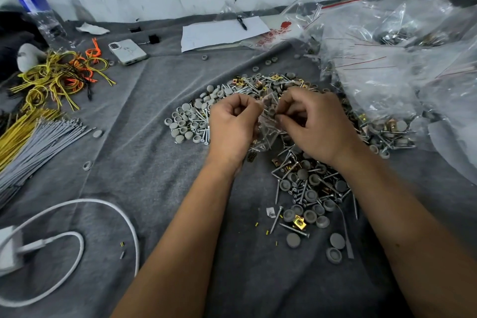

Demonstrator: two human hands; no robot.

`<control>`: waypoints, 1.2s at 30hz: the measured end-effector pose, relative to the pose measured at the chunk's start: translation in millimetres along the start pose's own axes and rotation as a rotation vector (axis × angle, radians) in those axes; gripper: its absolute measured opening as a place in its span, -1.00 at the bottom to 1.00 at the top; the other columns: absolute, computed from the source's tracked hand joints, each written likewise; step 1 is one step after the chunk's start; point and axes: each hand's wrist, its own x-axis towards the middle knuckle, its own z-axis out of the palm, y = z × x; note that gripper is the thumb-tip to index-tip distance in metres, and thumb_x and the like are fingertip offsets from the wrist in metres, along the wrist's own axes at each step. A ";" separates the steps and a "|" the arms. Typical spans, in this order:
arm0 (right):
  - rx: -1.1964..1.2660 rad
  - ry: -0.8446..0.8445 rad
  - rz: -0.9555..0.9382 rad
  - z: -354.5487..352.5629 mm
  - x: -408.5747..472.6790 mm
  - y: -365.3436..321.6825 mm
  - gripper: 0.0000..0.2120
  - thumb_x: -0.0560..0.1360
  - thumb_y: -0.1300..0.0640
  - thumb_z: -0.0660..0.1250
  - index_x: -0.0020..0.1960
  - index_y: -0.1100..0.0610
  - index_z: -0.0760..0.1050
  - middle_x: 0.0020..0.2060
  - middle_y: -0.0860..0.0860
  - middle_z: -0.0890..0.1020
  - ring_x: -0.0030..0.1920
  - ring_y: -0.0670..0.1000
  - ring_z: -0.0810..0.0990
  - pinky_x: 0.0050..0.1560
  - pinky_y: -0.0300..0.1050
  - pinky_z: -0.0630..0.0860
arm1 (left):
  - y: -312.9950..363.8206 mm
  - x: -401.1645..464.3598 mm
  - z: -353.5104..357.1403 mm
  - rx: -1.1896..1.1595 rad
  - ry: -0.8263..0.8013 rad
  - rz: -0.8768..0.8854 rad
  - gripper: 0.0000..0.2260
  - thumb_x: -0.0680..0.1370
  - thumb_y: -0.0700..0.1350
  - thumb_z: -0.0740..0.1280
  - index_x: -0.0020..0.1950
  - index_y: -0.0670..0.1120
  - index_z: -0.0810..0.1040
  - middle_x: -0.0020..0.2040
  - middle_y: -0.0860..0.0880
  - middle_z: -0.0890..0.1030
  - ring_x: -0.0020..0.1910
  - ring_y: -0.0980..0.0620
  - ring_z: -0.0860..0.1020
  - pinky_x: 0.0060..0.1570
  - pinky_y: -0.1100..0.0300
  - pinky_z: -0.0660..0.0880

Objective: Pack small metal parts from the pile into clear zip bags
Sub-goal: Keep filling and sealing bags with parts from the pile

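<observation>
A small clear zip bag (pixel 268 121) hangs between my two hands above the pile, with screws and a grey cap showing through it. My left hand (pixel 232 126) pinches its left top edge, fingers curled. My right hand (pixel 317 124) pinches the right side of the bag's mouth. Below and around them spreads the pile of parts (pixel 304 183): silver screws, grey round caps and brass-coloured clips on a grey cloth (pixel 154 162).
Heaps of clear zip bags (pixel 387 64) lie at the right. Yellow and orange wires (pixel 56 72) and grey ties (pixel 44 142) sit at the left. A phone (pixel 127 51), paper with a pen (pixel 219 32), a water bottle (pixel 36 10) and a white charger cable (pixel 77 240) are also on the cloth.
</observation>
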 end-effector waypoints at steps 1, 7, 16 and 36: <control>-0.015 -0.008 0.000 0.3 0.1 1.0 -0.89 0.50 0.24 0.50 -0.02 0.09 0.61 -0.18 -0.08 0.70 -0.15 -0.15 0.69 -0.05 -0.08 0.67 | 0.1 -0.4 0.4 0.005 -0.003 0.008 -0.86 0.51 -0.19 0.40 -0.25 -0.11 0.55 -0.44 -0.07 0.48 -0.52 0.05 0.38 -0.53 0.27 0.29; 0.078 0.085 0.008 -0.5 0.9 -2.7 -0.89 0.50 0.23 0.51 0.02 0.11 0.70 -0.16 -0.09 0.71 -0.14 -0.18 0.69 -0.04 -0.25 0.64 | 0.8 0.3 -0.2 -0.010 0.016 0.001 -0.87 0.48 -0.16 0.40 -0.28 -0.08 0.55 -0.47 -0.01 0.47 -0.54 0.09 0.36 -0.54 0.30 0.27; -0.109 -0.348 0.004 -8.9 0.1 0.8 -0.82 0.38 -0.17 0.53 -0.15 -0.09 0.68 -0.23 -0.23 0.62 -0.12 -0.24 0.58 -0.10 -0.24 0.52 | 2.5 5.0 -3.8 -0.085 0.159 -0.035 -0.70 0.53 -0.26 0.37 -0.38 -0.03 0.50 -0.48 -0.01 0.42 -0.52 0.09 0.32 -0.53 0.31 0.25; 0.217 -0.091 0.079 -0.5 2.1 0.1 -0.91 0.60 0.06 0.41 -0.06 0.03 0.54 -0.20 -0.11 0.61 -0.22 -0.23 0.56 -0.17 -0.40 0.44 | 1.6 4.0 -2.9 0.010 0.083 -0.029 -0.82 0.60 -0.29 0.38 -0.21 -0.16 0.57 -0.46 -0.01 0.47 -0.51 0.09 0.37 -0.52 0.28 0.30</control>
